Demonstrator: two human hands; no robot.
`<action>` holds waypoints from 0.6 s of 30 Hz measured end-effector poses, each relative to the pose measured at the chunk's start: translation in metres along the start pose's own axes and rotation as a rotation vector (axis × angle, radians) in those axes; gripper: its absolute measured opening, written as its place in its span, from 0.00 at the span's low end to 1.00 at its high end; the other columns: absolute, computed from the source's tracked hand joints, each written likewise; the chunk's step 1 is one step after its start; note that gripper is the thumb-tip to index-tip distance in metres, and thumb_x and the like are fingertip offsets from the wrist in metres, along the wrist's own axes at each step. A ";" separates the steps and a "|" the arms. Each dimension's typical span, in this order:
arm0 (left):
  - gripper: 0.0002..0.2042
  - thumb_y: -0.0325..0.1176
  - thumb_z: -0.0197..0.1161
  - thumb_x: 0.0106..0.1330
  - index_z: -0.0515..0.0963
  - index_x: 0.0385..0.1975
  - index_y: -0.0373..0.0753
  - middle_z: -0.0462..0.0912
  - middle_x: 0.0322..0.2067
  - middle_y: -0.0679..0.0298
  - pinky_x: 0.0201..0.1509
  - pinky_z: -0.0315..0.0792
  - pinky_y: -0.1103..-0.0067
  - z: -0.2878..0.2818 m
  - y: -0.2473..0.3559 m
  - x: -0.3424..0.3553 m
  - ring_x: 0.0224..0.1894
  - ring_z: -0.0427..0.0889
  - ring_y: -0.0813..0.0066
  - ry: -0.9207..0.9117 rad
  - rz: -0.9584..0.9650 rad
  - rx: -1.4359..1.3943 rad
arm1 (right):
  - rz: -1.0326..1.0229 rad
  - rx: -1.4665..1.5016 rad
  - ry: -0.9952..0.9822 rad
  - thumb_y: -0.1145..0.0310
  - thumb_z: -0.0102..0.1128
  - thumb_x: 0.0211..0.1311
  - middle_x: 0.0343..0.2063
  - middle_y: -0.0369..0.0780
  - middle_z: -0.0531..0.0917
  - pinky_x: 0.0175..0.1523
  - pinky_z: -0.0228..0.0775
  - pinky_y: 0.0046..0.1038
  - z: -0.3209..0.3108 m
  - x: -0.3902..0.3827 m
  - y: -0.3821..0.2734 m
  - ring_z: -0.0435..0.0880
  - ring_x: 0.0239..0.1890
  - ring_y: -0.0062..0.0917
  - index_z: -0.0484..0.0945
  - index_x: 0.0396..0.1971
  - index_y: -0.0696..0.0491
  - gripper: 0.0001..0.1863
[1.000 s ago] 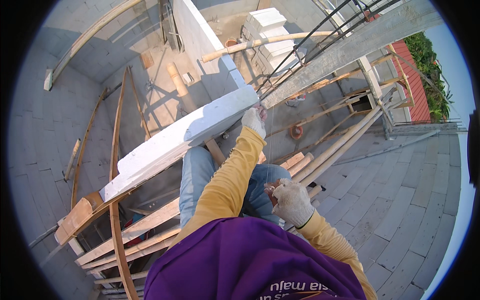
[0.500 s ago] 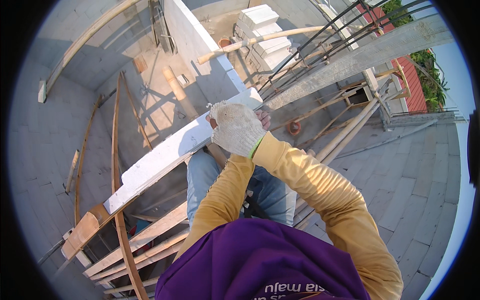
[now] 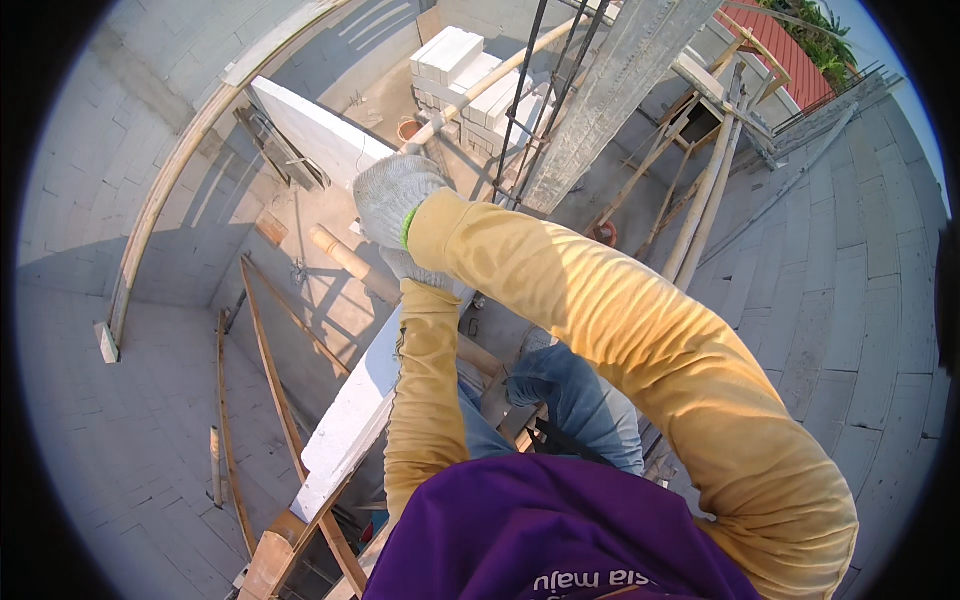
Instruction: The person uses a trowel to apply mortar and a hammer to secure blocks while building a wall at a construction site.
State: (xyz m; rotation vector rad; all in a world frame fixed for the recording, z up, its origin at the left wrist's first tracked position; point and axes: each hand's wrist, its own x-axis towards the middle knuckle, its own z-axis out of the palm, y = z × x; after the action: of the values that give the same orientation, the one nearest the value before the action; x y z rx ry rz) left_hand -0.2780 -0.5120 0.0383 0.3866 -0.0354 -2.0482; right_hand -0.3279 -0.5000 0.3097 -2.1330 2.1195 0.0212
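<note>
My right hand (image 3: 395,195), in a pale knitted glove with a green cuff edge, is closed high in front of me. What it grips, if anything, I cannot make out; a thin curved strand seems to rise beside it. My left hand (image 3: 418,267), also gloved, sits just below and partly behind the right one, its fingers hidden. Under my left forearm runs a white block wall top (image 3: 350,425), slanting from lower left toward my hands. My legs in blue jeans (image 3: 590,400) are to the right of this wall.
A concrete column (image 3: 610,110) with dark reinforcing bars (image 3: 535,110) stands ahead. White blocks (image 3: 450,55) are stacked beyond. Bamboo poles (image 3: 712,190) run along the right, and wooden boards (image 3: 275,370) lean at the left. The floor (image 3: 310,220) lies well below.
Both hands have moved left and farther ahead, with my right arm stretched out more. My view has turned, so the wall top now slants more steeply and the column appears farther left.
</note>
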 end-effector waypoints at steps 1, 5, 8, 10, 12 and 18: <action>0.18 0.41 0.48 0.76 0.71 0.58 0.37 0.79 0.54 0.58 0.59 0.71 0.69 0.009 0.001 0.008 0.54 0.77 0.64 -0.002 -0.005 0.037 | -0.001 -0.044 0.005 0.62 0.63 0.57 0.36 0.47 0.88 0.42 0.81 0.40 0.000 0.003 0.006 0.89 0.42 0.39 0.87 0.39 0.52 0.14; 0.17 0.40 0.49 0.76 0.72 0.57 0.36 0.79 0.52 0.58 0.55 0.72 0.70 0.037 0.020 0.036 0.51 0.78 0.65 -0.009 0.015 0.197 | 0.083 -0.017 0.132 0.66 0.64 0.56 0.37 0.46 0.88 0.38 0.81 0.39 -0.008 0.014 0.020 0.89 0.41 0.35 0.87 0.39 0.51 0.12; 0.16 0.39 0.50 0.75 0.72 0.55 0.35 0.80 0.50 0.57 0.53 0.72 0.71 0.051 0.032 0.050 0.49 0.78 0.66 -0.008 0.042 0.308 | 0.149 0.085 0.182 0.67 0.67 0.54 0.43 0.47 0.86 0.43 0.80 0.37 -0.017 0.027 0.025 0.87 0.46 0.35 0.87 0.42 0.51 0.15; 0.16 0.38 0.50 0.75 0.73 0.54 0.35 0.80 0.49 0.57 0.51 0.72 0.72 0.061 0.038 0.059 0.47 0.78 0.66 -0.017 0.058 0.384 | 0.111 0.085 0.304 0.66 0.67 0.53 0.46 0.47 0.84 0.46 0.79 0.37 -0.018 0.023 0.024 0.85 0.49 0.36 0.86 0.44 0.51 0.17; 0.15 0.38 0.51 0.75 0.73 0.53 0.35 0.80 0.48 0.57 0.50 0.73 0.73 0.072 0.038 0.067 0.46 0.79 0.66 -0.031 0.073 0.467 | 0.060 0.062 0.252 0.65 0.67 0.53 0.47 0.47 0.83 0.48 0.79 0.38 -0.031 0.011 0.027 0.84 0.50 0.36 0.85 0.46 0.51 0.18; 0.14 0.36 0.53 0.74 0.74 0.51 0.33 0.81 0.45 0.56 0.45 0.73 0.75 0.109 0.016 0.103 0.41 0.79 0.68 -0.169 0.083 0.764 | -0.065 0.380 0.500 0.66 0.66 0.58 0.47 0.44 0.82 0.58 0.73 0.37 0.010 -0.071 0.021 0.83 0.51 0.35 0.80 0.48 0.54 0.17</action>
State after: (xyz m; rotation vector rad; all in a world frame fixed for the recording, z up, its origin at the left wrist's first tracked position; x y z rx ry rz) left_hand -0.3411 -0.6236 0.1181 0.6591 -0.9381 -1.9159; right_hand -0.3491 -0.4282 0.3057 -2.1185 2.0549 -0.9310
